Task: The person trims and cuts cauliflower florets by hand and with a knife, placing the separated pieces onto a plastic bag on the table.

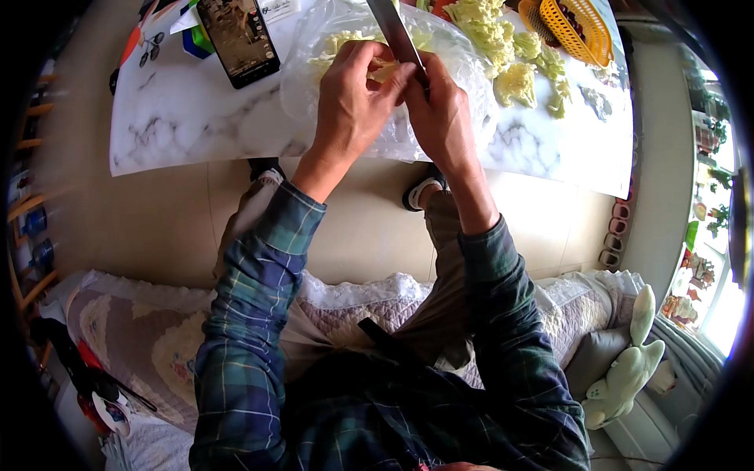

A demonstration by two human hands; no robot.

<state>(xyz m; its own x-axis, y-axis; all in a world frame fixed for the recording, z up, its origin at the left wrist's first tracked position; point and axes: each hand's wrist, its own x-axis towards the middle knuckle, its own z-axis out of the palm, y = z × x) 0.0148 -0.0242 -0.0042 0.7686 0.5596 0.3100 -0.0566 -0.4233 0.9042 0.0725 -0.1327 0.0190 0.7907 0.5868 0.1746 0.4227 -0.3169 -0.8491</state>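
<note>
My right hand (441, 110) is wrapped around the handle of a knife (390, 27), whose blade points away from me. Close beside it, the fingers of my left hand (349, 102) are closed on a small pale cauliflower piece (385, 71), mostly hidden by the fingers. Both hands are over a clear plastic bag (302, 90) spread on the table, with pale cauliflower florets (343, 39) lying in it. To the right of the bag more cauliflower (516, 84) lies in loose clumps.
A marble-patterned table (181, 129) carries a phone (239, 39) with a lit screen at the left. At the far right a yellow basket (601, 49) is tilted, with dark items inside. A quilted sofa (129, 334) is behind me, with a plush toy (628, 373) on it.
</note>
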